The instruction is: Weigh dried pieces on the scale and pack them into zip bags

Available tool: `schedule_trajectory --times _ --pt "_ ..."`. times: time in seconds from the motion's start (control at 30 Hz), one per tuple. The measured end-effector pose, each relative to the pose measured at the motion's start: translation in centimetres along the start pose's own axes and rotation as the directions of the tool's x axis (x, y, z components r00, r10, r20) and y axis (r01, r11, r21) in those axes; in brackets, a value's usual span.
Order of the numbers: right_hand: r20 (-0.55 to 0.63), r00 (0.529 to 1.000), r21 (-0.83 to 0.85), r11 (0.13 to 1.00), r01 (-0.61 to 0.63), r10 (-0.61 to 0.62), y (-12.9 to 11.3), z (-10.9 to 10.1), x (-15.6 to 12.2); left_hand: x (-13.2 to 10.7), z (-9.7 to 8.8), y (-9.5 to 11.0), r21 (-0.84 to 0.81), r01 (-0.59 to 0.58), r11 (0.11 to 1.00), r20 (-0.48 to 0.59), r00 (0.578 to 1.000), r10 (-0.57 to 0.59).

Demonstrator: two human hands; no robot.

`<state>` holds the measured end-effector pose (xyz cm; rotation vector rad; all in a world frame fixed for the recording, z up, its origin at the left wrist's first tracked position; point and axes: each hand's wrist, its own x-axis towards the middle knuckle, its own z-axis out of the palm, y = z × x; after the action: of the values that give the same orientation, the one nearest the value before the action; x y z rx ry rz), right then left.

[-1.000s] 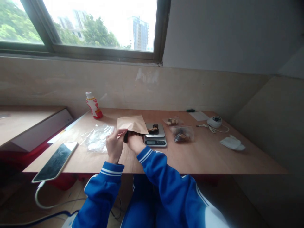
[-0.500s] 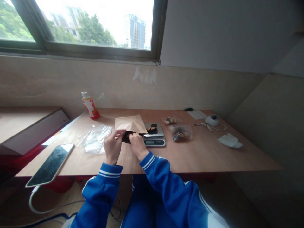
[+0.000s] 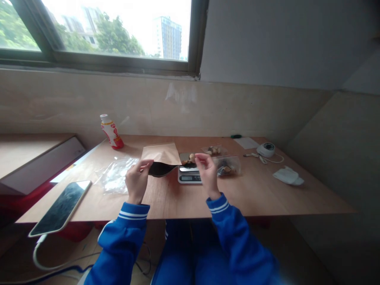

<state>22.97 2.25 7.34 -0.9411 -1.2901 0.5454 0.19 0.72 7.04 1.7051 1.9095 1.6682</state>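
My left hand [image 3: 137,182] pinches the near edge of a kraft paper bag [image 3: 162,152] lying on the table. The bag's mouth gapes toward me and its inside looks dark. Over the kitchen scale [image 3: 190,179], my right hand [image 3: 208,176] holds a small pale-brown piece that looks like a dried mushroom [image 3: 191,158] between thumb and fingertips. Darker brown pieces [image 3: 185,162] show on the scale's plate, partly hidden behind the bag's corner and my fingers.
Two clear zip bags [image 3: 228,166] of brown pieces lie right of the scale. Clear plastic wrapping [image 3: 120,176], a bottle [image 3: 112,132] and a plugged-in phone [image 3: 61,208] are on the left. A white camera [image 3: 266,149] with cable and a crumpled tissue [image 3: 287,175] are on the right.
My right hand has come out of the bag's mouth and moved right, over the scale, with a pale piece in its fingers. My left hand stays at the bag's edge.
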Motion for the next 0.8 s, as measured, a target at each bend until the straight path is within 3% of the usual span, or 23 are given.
schedule_trajectory --times 0.1,0.2,0.33,0.43,0.53,0.63,0.67,0.73,0.8 --pt "-0.041 0.999 -0.195 0.980 -0.040 0.033 4.2 -2.3 2.7 0.0 0.1 0.0 -0.008 0.001 1.000 0.003 1.000 -0.001" --pt "0.038 0.993 -0.388 0.917 -0.087 0.110 7.4 -2.8 4.6 -0.2 0.2 0.2 -0.018 0.003 1.000 0.021 1.000 -0.002" --pt "0.216 0.968 -0.616 0.787 0.035 0.126 8.7 -1.9 5.5 -0.4 -0.1 0.2 -0.027 -0.027 0.999 0.043 0.999 0.028" --pt "0.261 0.951 -0.693 0.718 0.065 0.165 8.7 -1.4 5.2 -0.4 -0.3 0.1 -0.026 -0.042 0.999 0.070 0.997 0.043" --pt "0.178 0.982 -0.635 0.770 0.061 0.069 7.5 -1.4 4.3 -0.5 -0.4 0.0 -0.018 -0.043 0.999 0.072 0.996 0.044" --pt "0.095 0.992 -0.419 0.901 0.116 -0.084 4.4 -1.3 2.6 -0.6 -0.1 0.1 -0.030 -0.046 0.998 0.059 0.997 0.048" --pt "0.125 0.987 -0.312 0.941 0.133 -0.098 3.0 -1.1 1.9 -0.6 0.0 0.2 -0.036 -0.046 0.998 0.055 0.997 0.048" --pt "0.333 0.938 -0.131 0.980 0.148 -0.098 0.2 -0.3 0.4 -0.8 0.3 0.4 -0.045 -0.042 0.998 0.048 0.998 0.044" --pt "0.590 0.798 -0.039 0.983 0.182 -0.124 -1.8 1.1 -1.1 -1.0 0.6 0.5 -0.040 -0.036 0.999 0.041 0.998 0.037"
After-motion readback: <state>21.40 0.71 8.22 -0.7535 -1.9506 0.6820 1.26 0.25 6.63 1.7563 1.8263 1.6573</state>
